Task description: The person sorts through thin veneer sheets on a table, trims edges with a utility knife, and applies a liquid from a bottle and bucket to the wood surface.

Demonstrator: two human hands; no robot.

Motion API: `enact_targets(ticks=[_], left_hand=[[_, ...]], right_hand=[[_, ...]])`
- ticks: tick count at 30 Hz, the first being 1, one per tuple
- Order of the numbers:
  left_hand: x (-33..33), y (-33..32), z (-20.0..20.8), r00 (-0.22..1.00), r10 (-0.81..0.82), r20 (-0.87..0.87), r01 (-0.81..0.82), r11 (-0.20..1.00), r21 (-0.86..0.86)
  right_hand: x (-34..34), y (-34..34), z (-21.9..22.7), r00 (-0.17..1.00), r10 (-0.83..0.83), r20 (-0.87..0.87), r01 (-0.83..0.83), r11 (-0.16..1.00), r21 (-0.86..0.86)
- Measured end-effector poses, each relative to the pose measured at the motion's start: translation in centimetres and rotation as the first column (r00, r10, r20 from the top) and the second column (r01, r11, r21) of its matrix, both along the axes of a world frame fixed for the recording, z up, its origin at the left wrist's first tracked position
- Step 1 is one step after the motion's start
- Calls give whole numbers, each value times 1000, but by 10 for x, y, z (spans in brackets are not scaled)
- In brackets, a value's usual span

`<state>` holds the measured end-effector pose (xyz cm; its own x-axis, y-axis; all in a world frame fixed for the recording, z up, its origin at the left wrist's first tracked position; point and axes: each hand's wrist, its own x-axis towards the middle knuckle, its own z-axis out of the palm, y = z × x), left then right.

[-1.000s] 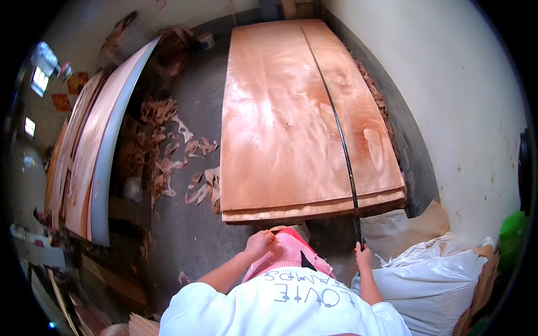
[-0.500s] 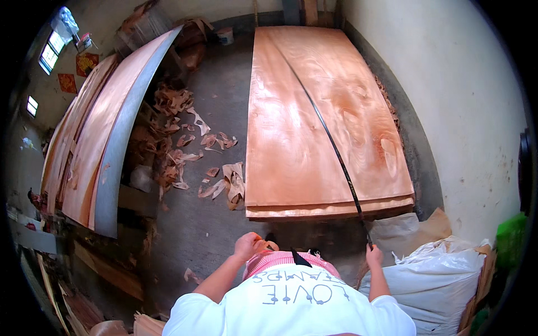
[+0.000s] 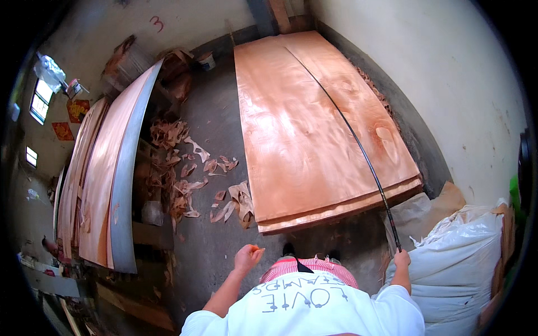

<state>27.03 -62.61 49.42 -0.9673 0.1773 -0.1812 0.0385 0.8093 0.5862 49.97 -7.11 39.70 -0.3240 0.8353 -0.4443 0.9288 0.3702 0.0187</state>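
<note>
My right hand [image 3: 402, 258] is closed round the thick end of a long, thin black rod [image 3: 364, 150]. The rod runs away from me, slightly bowed, over a stack of wide reddish-brown wood veneer sheets [image 3: 314, 129], and its thin tip is near the far end of the stack. Whether the rod touches the top sheet cannot be made out. In front of my waist, on the left, my left hand [image 3: 247, 258] is apart from the stack with its fingers pressed together. Something small and orange shows at its fingertips, too small to name.
Torn veneer scraps [image 3: 174, 168] litter the grey floor left of the stack. Further left, several large sheets [image 3: 106, 173] lean beside a grey-blue panel [image 3: 126, 185]. White plastic sheeting [image 3: 462, 269] covers a pile at my right. A pale wall [image 3: 426, 84] runs along the right.
The view has turned, and the stack now lies slanted. My right hand has moved outward to the right with the rod. My left hand remains raised in front of me, fingers still together.
</note>
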Motion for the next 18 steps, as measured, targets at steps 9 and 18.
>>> enact_targets(ticks=[9,18], left_hand=[[45,57,-8,999,-53,11,53,998,-45],[90,87,-9,992,119,-32,-120,991,-59]], right_hand=[[13,67,-14,997,-59,-59,58,998,-20],[-57,83,-10,942,21,-336,-59,993,-101]])
